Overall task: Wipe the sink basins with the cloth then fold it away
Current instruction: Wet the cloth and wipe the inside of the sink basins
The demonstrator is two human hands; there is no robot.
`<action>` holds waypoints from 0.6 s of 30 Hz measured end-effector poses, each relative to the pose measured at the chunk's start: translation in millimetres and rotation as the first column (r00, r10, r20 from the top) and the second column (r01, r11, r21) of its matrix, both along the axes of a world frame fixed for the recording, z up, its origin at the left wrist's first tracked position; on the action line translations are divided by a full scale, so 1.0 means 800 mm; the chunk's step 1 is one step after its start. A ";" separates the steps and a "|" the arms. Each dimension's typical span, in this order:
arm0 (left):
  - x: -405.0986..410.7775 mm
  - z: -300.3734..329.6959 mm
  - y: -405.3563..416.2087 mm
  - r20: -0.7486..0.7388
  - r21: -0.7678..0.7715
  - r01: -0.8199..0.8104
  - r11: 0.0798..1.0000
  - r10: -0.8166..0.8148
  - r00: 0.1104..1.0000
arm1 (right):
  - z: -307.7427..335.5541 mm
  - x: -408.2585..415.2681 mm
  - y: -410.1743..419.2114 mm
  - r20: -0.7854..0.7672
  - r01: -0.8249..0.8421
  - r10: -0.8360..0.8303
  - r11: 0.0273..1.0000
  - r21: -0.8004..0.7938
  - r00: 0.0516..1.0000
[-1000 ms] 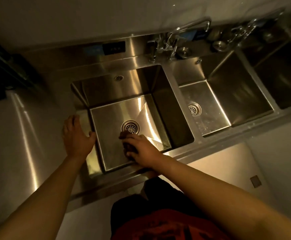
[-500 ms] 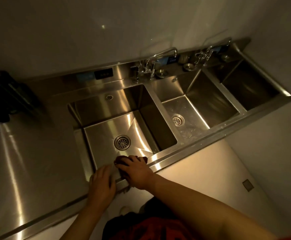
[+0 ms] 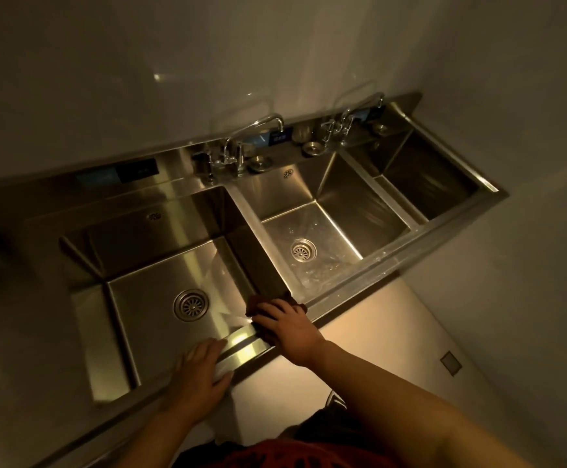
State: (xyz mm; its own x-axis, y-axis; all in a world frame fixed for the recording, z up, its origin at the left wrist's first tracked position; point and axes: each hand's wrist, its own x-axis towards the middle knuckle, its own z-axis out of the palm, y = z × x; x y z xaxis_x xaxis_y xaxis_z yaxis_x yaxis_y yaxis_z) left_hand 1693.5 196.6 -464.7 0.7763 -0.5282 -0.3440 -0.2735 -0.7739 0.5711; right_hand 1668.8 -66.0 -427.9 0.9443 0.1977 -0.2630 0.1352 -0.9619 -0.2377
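A person's right hand (image 3: 290,327) presses a dark cloth (image 3: 258,304) onto the sink's front rim (image 3: 241,346), lower centre of frame, grip flattened over it; the left hand (image 3: 201,369) rests spread just beside, near the left basin (image 3: 160,298).

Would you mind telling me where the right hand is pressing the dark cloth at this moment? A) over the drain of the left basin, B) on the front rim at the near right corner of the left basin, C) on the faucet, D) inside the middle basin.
B: the right hand lies over the dark cloth on the front rim, at the left basin's near right corner, well clear of its drain.
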 end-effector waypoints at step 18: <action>-0.012 0.004 -0.321 0.139 0.211 -0.082 0.974 0.053 0.989 | -0.010 0.016 -0.348 0.171 -0.205 0.170 0.955 0.215 0.970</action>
State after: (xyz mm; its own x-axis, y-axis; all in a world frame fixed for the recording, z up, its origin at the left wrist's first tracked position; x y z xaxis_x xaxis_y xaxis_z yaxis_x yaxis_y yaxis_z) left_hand 1683.9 -60.3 -461.5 0.8535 -0.3979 -0.3365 -0.2781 -0.8939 0.3517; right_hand 1681.7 -344.6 -435.5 0.9091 0.4136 -0.0487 0.3588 -0.8372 -0.4127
